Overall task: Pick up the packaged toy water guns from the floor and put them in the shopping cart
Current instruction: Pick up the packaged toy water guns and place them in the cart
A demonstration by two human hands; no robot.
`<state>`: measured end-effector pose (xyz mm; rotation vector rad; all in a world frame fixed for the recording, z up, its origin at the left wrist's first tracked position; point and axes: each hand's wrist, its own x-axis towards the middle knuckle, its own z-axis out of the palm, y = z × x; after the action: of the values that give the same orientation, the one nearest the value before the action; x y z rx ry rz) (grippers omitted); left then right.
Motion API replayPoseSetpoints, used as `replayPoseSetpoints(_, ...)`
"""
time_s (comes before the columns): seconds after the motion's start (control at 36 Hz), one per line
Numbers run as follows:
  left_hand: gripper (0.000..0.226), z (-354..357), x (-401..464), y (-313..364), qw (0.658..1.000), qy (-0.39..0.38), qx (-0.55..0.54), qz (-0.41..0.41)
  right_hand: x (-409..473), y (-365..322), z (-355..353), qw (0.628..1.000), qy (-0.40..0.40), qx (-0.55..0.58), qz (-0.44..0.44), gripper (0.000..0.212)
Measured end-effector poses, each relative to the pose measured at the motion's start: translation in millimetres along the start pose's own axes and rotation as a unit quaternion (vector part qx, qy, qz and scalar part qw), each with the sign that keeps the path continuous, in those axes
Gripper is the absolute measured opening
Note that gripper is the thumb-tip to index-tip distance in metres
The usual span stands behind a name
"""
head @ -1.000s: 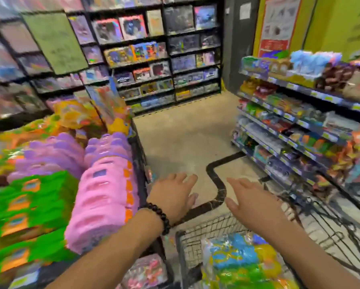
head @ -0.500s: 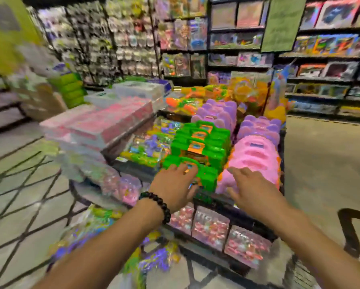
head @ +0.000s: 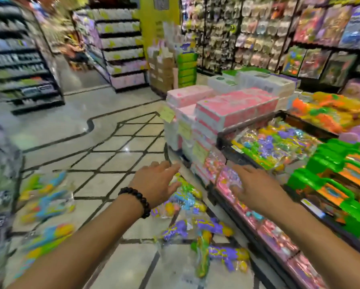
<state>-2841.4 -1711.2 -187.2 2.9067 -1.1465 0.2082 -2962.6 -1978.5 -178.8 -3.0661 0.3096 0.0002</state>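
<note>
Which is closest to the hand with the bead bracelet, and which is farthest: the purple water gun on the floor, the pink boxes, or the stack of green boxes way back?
From the left hand:
1. Purple water gun, on the floor just below the hand.
2. Pink boxes, stacked on the display up and to the right.
3. Green boxes, stacked far back by the yellow pillar.

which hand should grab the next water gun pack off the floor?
Left, probably. The left hand is open and empty, hovering right over the packs on the floor by the display base. The right hand, also empty, is over the pink shelf packs, not the floor.
</note>
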Motion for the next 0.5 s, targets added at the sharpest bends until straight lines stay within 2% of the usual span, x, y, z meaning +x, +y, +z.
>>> replayPoseSetpoints(0.25, 0.058, 29, -35, -127, 0.991, -0.044, 0.022, -0.124, 112, -108, 41, 0.994, -0.047, 0.027, -0.098, 0.064)
replayPoseSetpoints(0.5, 0.055, 42, 48, -204, 0.987, -0.067, 0.042, -0.139, 238, -132, 59, 0.99, -0.046, 0.042, -0.124, 0.061)
